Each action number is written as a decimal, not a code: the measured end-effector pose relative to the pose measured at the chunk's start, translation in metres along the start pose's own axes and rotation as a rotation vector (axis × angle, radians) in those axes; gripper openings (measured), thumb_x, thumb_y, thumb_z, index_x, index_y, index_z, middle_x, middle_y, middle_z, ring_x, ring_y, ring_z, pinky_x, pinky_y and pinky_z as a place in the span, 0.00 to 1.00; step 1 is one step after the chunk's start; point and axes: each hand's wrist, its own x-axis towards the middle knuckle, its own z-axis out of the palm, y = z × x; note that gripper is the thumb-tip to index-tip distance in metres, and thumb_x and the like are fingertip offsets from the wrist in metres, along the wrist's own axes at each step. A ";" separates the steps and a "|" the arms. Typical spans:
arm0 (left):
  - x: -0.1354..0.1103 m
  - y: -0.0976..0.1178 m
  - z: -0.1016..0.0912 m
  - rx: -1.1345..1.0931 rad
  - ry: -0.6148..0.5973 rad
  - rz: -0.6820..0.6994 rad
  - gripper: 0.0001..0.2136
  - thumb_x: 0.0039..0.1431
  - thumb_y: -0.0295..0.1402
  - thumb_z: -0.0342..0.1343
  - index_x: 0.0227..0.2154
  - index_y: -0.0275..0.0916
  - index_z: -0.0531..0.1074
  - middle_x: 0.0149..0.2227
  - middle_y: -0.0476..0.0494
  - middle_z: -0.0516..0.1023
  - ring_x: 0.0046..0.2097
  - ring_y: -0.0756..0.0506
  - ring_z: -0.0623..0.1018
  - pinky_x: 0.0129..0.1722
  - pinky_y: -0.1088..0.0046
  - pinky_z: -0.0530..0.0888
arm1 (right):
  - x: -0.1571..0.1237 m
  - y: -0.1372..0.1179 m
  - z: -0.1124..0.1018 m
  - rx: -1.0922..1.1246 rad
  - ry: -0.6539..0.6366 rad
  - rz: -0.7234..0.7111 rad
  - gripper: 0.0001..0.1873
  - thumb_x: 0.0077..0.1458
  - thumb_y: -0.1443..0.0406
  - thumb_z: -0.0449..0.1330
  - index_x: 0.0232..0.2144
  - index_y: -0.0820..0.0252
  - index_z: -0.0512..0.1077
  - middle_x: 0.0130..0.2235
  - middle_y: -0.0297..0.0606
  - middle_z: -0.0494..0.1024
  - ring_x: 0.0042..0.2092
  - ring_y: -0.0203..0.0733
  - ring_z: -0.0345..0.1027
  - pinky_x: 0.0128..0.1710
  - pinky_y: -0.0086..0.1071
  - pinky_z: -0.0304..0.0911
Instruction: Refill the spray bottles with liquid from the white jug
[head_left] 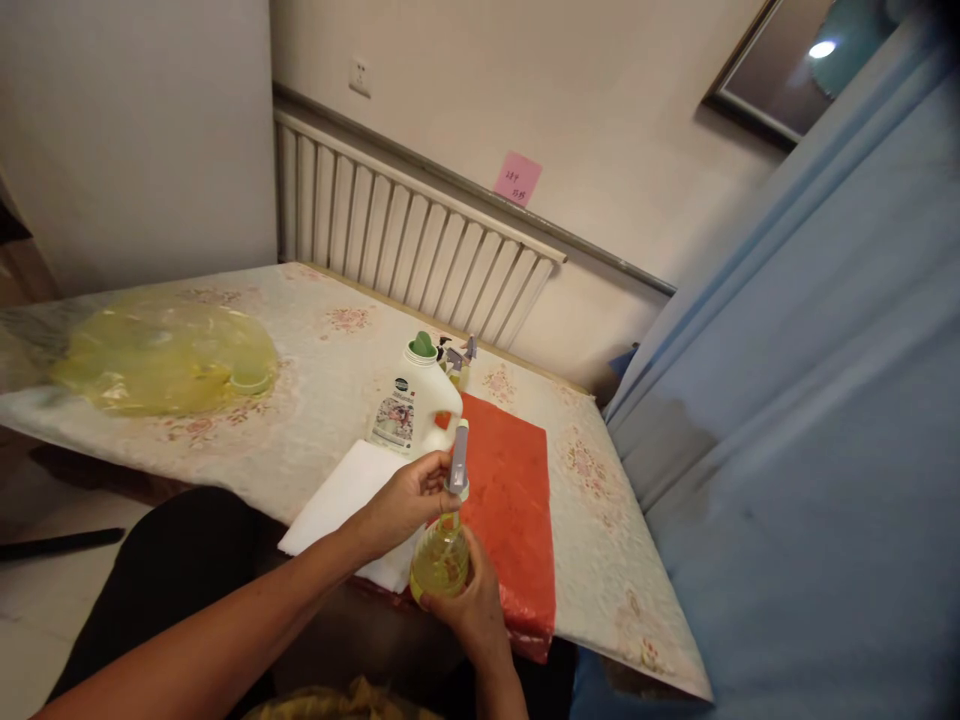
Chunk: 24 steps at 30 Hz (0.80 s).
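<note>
My right hand (474, 600) is wrapped round a clear spray bottle (439, 562) with yellowish liquid inside, near the table's front edge. At the bottle's neck, my left hand (416, 492) has its fingers closed on the grey spray head (459, 462). The head stands upright over the neck; whether it is screwed tight I cannot tell. Just behind the hands is a large white jug (409, 405) with a printed label and a green piece in its mouth. Beneath the bottle lie a white sheet (341, 490) and a red plastic sheet (510, 480).
More spray bottles (457, 368) stand behind the jug, partly hidden. A yellow plastic bag (165, 355) lies on the left of the flowered tablecloth (315, 370). A radiator (405, 220) runs along the wall, and a blue curtain (787, 400) hangs at the right.
</note>
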 end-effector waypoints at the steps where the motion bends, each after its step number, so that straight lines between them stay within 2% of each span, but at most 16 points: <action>1: 0.001 0.003 0.000 -0.001 -0.006 0.001 0.14 0.48 0.35 0.67 0.35 0.38 0.70 0.34 0.50 0.73 0.39 0.47 0.73 0.41 0.71 0.69 | 0.000 0.000 0.000 -0.001 -0.001 0.004 0.30 0.33 0.68 0.69 0.44 0.60 0.74 0.42 0.39 0.80 0.44 0.47 0.74 0.45 0.33 0.70; 7: 0.001 0.020 -0.005 0.017 0.007 0.054 0.15 0.56 0.39 0.62 0.43 0.38 0.71 0.36 0.48 0.77 0.35 0.47 0.76 0.35 0.71 0.72 | 0.003 0.005 -0.002 0.003 0.016 0.009 0.34 0.32 0.66 0.70 0.48 0.61 0.73 0.43 0.40 0.80 0.44 0.49 0.75 0.46 0.36 0.70; 11: 0.001 0.024 -0.011 0.011 0.065 0.109 0.18 0.60 0.40 0.59 0.50 0.38 0.69 0.40 0.44 0.78 0.37 0.46 0.79 0.37 0.69 0.74 | 0.004 0.006 -0.005 0.016 0.022 0.019 0.36 0.32 0.65 0.70 0.49 0.60 0.73 0.45 0.41 0.80 0.46 0.50 0.74 0.48 0.37 0.69; 14: 0.002 0.026 -0.015 0.042 0.067 0.097 0.17 0.60 0.39 0.59 0.49 0.36 0.70 0.40 0.43 0.79 0.38 0.45 0.80 0.37 0.69 0.76 | 0.004 0.004 -0.007 0.007 0.029 0.023 0.37 0.31 0.65 0.70 0.50 0.60 0.72 0.47 0.41 0.79 0.48 0.51 0.74 0.49 0.37 0.69; 18: 0.003 0.028 -0.018 -0.035 0.248 0.190 0.17 0.61 0.39 0.59 0.49 0.37 0.68 0.40 0.45 0.78 0.38 0.46 0.80 0.38 0.70 0.78 | 0.004 0.001 -0.009 -0.003 0.031 0.024 0.38 0.32 0.66 0.70 0.51 0.61 0.72 0.49 0.43 0.79 0.50 0.51 0.73 0.51 0.38 0.68; 22: 0.002 0.026 -0.021 -0.017 0.127 0.084 0.18 0.58 0.38 0.62 0.47 0.36 0.70 0.36 0.45 0.79 0.36 0.45 0.81 0.35 0.70 0.78 | 0.004 -0.002 -0.009 -0.010 0.024 0.013 0.34 0.32 0.66 0.70 0.47 0.61 0.73 0.47 0.43 0.80 0.48 0.51 0.74 0.49 0.38 0.70; 24: 0.003 0.024 -0.025 -0.092 0.208 0.134 0.18 0.58 0.39 0.61 0.49 0.36 0.69 0.38 0.45 0.79 0.37 0.45 0.81 0.37 0.70 0.78 | 0.005 -0.003 -0.009 -0.026 0.051 0.024 0.35 0.31 0.65 0.70 0.48 0.62 0.73 0.47 0.45 0.80 0.49 0.53 0.74 0.49 0.38 0.70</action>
